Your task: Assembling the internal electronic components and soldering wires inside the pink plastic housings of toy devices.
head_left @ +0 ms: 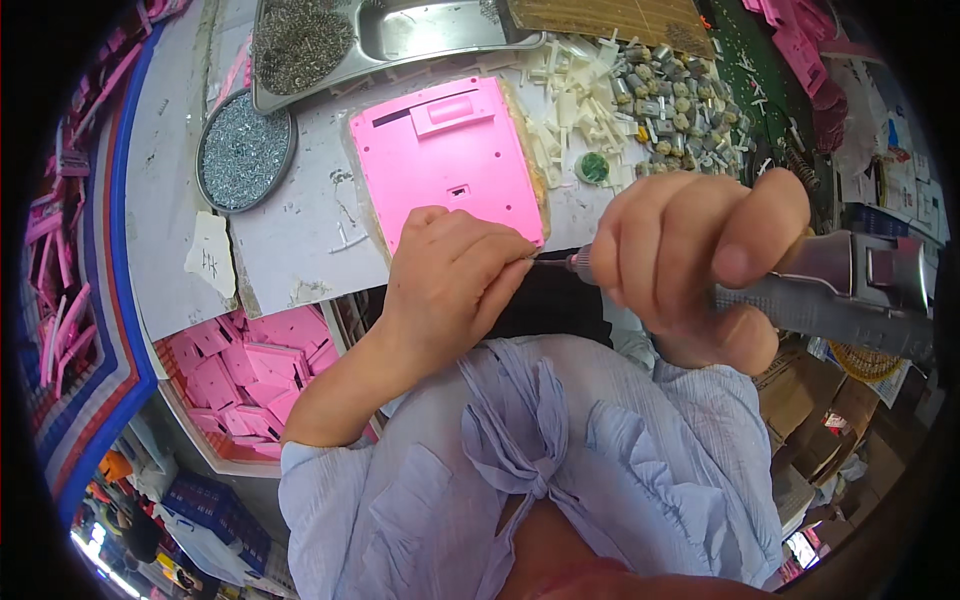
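Observation:
A pink plastic casing (440, 165) lies on a padded support on the white table, with a slot, a raised block and several small holes. My left hand (450, 265) rests over its near edge, thumb and forefinger pinched together at the tip of a screwdriver bit; whatever they pinch is too small to make out. An electric screwdriver (840, 290) is gripped in my right hand (690, 260). Held almost level, its thin bit points left and meets my left fingertips beside the casing's near right corner.
Behind the casing stands a metal tray (400, 35) with small metal parts. A round dish of screws (246, 150) is at the left. White plastic pieces (580, 90) and grey motor-like parts (680, 110) are heaped at the right. Below the table's edge, a box (215, 455) holds pink parts.

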Demonstrator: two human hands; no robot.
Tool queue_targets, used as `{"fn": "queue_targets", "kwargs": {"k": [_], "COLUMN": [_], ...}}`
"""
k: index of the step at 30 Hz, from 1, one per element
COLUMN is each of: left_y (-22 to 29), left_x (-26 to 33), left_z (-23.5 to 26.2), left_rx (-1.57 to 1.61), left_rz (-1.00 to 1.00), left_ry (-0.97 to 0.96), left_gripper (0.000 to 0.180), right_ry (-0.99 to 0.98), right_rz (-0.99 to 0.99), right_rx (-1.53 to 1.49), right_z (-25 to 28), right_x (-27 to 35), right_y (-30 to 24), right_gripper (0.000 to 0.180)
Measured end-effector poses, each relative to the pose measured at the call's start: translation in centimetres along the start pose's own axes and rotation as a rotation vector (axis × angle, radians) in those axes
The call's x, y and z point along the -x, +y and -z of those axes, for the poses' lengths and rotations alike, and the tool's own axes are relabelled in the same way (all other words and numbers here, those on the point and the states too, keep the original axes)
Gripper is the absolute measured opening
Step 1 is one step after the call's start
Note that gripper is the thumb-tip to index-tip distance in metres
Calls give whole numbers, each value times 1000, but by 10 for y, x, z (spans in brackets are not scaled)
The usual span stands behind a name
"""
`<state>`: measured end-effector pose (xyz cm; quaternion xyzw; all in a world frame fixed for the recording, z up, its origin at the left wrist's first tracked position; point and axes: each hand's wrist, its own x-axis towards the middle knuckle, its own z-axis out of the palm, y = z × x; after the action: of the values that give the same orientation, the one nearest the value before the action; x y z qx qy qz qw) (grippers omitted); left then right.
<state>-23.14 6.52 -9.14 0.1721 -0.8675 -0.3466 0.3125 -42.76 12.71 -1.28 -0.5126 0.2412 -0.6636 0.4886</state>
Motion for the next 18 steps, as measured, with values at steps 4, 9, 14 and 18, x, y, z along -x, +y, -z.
{"fn": "queue_targets", "kwargs": {"k": [4,9,14,18], "left_y": [2,4,-88,-140], "left_x": [1,6,-4,25], "left_z": [1,17,95,139], "left_rx": [0,-153,-462,-880], "left_rz": [1,-15,312,638], "left_ry": [5,-59,351,137], "left_gripper": [20,20,13,15], "right_ry": [45,3,83,77], "right_rz": [-32,-6,-30,-69], "right_rx": [19,19,65,32], "right_z": [-5,-10,-3,0], "right_x": [3,-2,-2,-6], "right_y": [5,20,19,22], "right_gripper": [34,34,34,33]}}
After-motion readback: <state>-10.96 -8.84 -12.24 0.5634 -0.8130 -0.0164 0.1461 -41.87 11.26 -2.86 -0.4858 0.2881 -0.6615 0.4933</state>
